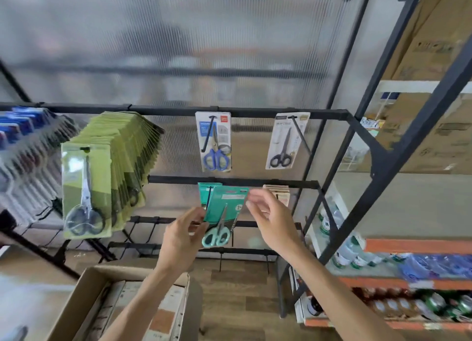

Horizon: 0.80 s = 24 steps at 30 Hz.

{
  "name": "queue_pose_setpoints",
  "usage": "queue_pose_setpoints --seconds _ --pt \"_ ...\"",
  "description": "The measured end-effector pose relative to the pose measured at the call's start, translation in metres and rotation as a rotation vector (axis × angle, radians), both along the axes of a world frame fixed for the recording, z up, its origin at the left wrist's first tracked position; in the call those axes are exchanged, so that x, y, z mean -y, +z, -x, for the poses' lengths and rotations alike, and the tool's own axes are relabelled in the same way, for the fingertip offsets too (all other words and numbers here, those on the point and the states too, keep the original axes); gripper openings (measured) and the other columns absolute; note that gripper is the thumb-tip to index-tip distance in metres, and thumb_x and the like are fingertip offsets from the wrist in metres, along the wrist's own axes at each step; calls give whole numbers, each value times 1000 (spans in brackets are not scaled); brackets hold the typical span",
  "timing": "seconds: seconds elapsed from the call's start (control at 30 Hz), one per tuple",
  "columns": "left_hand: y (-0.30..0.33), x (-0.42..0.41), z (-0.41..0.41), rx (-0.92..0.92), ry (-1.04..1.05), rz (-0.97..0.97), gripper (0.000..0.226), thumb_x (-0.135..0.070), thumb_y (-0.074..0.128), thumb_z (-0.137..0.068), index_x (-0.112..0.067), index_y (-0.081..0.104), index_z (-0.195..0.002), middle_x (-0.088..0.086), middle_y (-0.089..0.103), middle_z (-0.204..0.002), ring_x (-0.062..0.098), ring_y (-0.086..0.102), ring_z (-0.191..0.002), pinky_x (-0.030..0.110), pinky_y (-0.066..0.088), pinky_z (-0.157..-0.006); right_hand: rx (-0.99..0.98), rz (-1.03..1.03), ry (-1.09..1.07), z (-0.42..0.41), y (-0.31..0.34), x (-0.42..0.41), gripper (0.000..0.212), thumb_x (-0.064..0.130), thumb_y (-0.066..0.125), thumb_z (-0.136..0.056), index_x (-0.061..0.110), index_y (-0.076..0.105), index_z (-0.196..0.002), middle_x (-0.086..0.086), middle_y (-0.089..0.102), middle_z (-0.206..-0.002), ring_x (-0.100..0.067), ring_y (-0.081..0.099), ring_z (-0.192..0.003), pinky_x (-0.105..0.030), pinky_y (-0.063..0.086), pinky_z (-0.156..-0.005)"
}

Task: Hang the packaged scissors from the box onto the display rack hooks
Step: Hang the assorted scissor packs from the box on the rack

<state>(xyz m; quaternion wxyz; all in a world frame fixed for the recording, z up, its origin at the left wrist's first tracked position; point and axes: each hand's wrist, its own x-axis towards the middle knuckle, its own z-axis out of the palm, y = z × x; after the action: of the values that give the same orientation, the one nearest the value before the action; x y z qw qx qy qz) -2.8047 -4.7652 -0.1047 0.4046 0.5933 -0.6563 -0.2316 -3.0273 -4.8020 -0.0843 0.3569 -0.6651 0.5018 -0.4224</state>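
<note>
Pack: my left hand [185, 234] pinched the teal scissors pack [223, 213], long axis tilted, top toward the hook [210, 196].
Right hand [268, 213]: open, empty, beside its top corner.

Cardboard cartons [431, 60] fill the right-hand shelving [419, 246] (bottles [350, 254] crowd lower tiers).

Teal scissors pack [224, 208], black rack [255, 114], brown box [84, 289].
</note>
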Motion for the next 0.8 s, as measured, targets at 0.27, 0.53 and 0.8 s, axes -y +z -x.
queue_pose_setpoints --seconds 0.27,0.53,0.8 --pt "-52 -47 -42 36 44 -215 23 -4 70 -89 -21 65 -103 -24 69 -90 -14 66 -81 11 55 -67 125 -214 5 -50 -67 -32 3 14 65 -96 14 66 -98 -2 72 -99 -9 72 -86 -22 59 -71" --pt "-70 -68 -58 220 10 -371 58 -26 67 -93 -28 42 -145 -4 58 -132 6 60 -105 22 50 -90 -147 -337 -24 -72 -96 26 12 24 61 -99 17 67 -106 -1 70 -107 -16 71 -88 -38 61 -79" --pt "-86 -75 -70 232 17 -438 55 -27 64 -94 -22 43 -145 1 58 -136 13 55 -122 27 46 -100 -196 -465 -86 -93 -126 35 18 19 61 -99 9 65 -113 -2 66 -105 -4 64 -75 -12 50 -48"
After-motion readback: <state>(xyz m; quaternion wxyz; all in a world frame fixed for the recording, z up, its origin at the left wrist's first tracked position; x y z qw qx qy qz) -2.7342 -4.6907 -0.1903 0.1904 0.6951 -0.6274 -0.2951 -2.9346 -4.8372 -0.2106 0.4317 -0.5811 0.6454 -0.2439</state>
